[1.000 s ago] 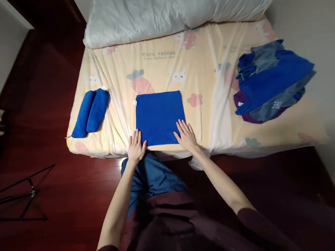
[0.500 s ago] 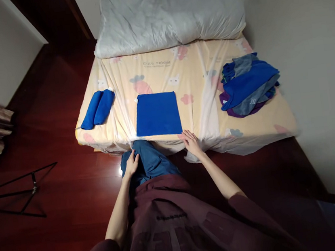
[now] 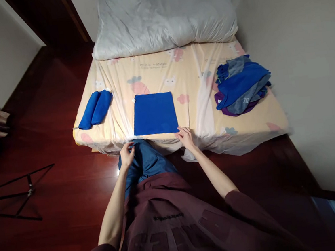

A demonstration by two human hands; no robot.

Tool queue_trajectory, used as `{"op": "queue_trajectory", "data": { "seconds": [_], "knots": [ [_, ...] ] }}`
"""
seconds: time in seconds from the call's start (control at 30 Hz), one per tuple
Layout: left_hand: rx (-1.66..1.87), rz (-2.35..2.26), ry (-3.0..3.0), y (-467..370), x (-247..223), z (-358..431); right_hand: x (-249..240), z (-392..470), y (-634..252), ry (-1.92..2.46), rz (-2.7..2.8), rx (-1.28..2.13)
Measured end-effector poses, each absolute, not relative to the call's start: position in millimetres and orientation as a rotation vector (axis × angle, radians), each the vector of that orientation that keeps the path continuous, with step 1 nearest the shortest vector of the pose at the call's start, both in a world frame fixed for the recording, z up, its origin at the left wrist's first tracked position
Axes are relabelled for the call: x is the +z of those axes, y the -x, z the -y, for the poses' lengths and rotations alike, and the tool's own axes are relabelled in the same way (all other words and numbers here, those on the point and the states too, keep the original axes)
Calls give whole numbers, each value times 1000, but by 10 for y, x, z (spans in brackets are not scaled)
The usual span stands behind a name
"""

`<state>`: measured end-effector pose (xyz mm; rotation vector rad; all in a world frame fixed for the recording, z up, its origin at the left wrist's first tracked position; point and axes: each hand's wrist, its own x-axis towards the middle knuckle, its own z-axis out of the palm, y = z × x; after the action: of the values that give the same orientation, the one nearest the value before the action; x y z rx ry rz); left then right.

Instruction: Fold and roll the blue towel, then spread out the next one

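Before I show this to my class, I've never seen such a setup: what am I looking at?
No machine here: these are a person's bare hands, seen by a head-worn camera looking forward and down. On the pale-yellow rabbit-print bedsheet, a flat, square blue cloth lies in front. Two rolled blue fabric bundles lie to its left, a heap of blue, grey and purple fabric to its right, and a puffy grey quilt behind. The right hand has its fingers at the cloth's near right corner; whether they grip it is unclear. The left hand, half curled over blue trousers, seems to hold nothing.
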<state>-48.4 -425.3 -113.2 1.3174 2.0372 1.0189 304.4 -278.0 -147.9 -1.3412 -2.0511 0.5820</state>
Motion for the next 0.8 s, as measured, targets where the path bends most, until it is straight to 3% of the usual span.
{"op": "queue_trajectory", "data": {
  "seconds": [0.23,0.53,0.8],
  "knots": [
    [876,-1914,-1741,359,-1076,3608,-1431,2646,-2848,1296,2181,572],
    [616,-1948,-1869,607,-1221,3204,-1486,2536,-2845,1377,2108,597],
    [864,-1994,-1686,717,-1374,3074,-1533,2405,-2821,1418,2136,564]
  ]
}}
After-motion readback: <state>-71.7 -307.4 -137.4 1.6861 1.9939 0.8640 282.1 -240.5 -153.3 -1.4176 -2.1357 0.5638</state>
